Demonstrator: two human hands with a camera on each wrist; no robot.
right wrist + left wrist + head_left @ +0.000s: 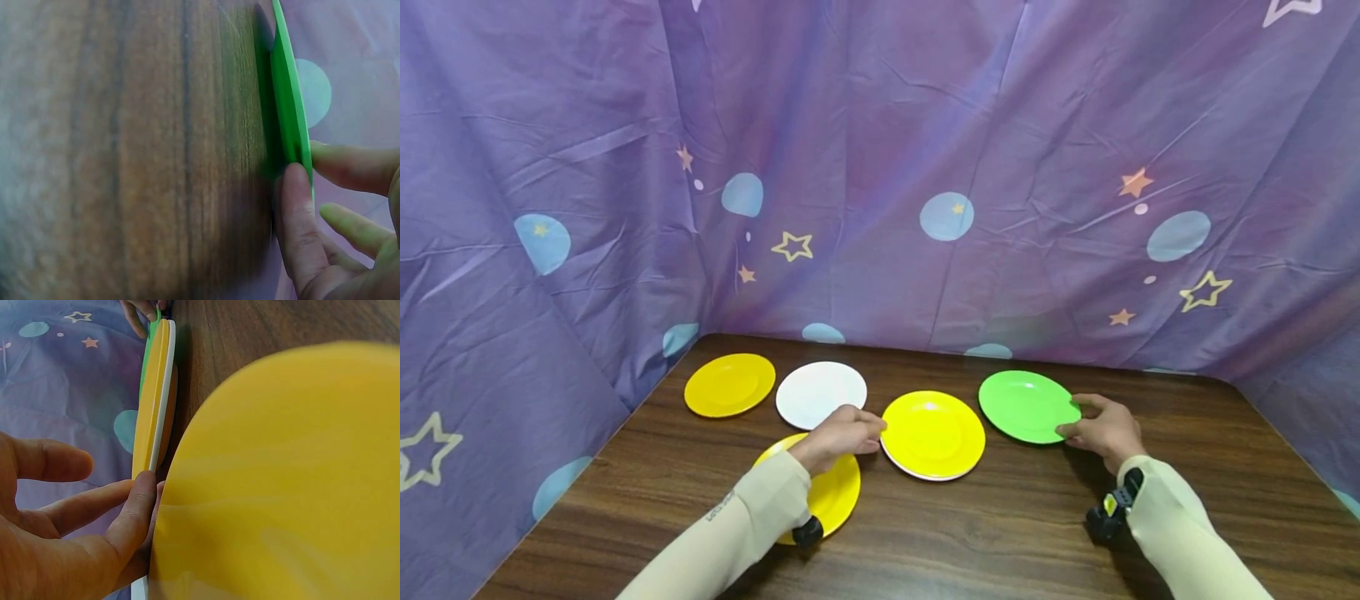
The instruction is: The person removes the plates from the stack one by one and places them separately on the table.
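At the middle of the table lies a yellow plate with a white plate directly beneath it. My left hand pinches their left rim; in the left wrist view thumb and one finger meet there and another finger stands away. To the right, my right hand pinches the right rim of a green plate. In the right wrist view its thumb touches the near edge and a finger lies across the upper side. Another yellow plate is partly hidden under my left forearm.
At the back left of the brown wooden table lie a yellow plate and, beside it, a white plate. A purple curtain with stars and pale blue spots hangs behind the table and along its sides.
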